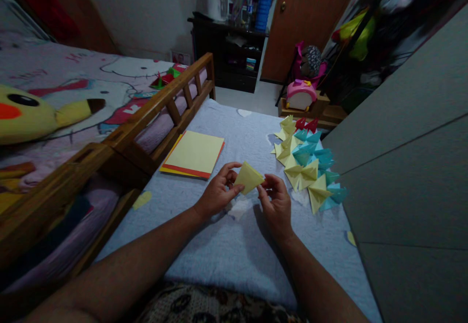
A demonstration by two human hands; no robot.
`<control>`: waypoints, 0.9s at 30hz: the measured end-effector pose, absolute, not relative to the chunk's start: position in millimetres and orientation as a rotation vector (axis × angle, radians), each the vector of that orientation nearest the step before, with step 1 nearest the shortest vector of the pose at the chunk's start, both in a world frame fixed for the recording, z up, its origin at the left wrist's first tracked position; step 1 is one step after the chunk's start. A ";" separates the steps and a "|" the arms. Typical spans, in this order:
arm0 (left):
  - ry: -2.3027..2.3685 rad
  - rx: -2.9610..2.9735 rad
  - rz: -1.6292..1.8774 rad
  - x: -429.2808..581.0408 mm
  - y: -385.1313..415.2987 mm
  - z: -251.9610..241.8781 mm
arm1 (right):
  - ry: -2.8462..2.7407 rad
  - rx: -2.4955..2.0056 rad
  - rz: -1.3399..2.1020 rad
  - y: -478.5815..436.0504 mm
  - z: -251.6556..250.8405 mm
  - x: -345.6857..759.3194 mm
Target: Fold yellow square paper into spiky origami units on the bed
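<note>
Between my hands, above the blue bed cover, is a small folded piece of yellow origami paper (249,178), roughly diamond-shaped. My left hand (221,191) pinches its left side, thumb in front and fingers behind. At its right corner, my right hand (275,203) closes thumb and fingertips on the tip. Left of my hands lies a stack of square paper sheets (192,150), pale yellow on top with orange and deeper yellow edges showing below. To the right stand rows of folded paper pieces, yellow ones (302,173), blue ones (309,153) and red ones (307,124).
A wooden bed rail (157,104) runs along the left, beyond which a yellow plush toy (32,113) lies on another bed. A pale cabinet panel (409,177) borders the right side. Past the bed's far end are a dark cabinet (226,55) and a pink toy case (302,94).
</note>
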State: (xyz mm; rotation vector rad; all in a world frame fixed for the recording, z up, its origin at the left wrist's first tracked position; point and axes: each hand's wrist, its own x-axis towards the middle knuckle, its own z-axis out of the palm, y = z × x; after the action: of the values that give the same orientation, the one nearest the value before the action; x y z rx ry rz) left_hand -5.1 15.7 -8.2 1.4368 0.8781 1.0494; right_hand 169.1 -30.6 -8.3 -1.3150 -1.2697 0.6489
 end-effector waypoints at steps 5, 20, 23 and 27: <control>0.863 1.417 1.053 -5.3 11.5 -5.2 | -1.327 -1.306 0.623 -31.8 -3.7 169.1; 0.942 1.453 1.060 -5.8 13.6 -7.5 | -1.343 -1.265 0.643 -31.5 -6.8 172.0; 0.933 1.508 1.054 -6.5 14.0 -5.9 | -1.344 -1.270 0.633 -31.3 -6.8 172.6; 0.880 1.702 1.080 -7.7 15.7 -2.8 | -1.347 -1.265 0.644 -31.4 -7.3 172.4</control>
State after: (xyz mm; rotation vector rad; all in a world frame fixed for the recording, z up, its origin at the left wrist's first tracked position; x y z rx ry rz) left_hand -7.7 15.7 -2.8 1.7018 0.8795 1.0798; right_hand 172.4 -31.4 -7.3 -1.2645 -1.3467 0.6445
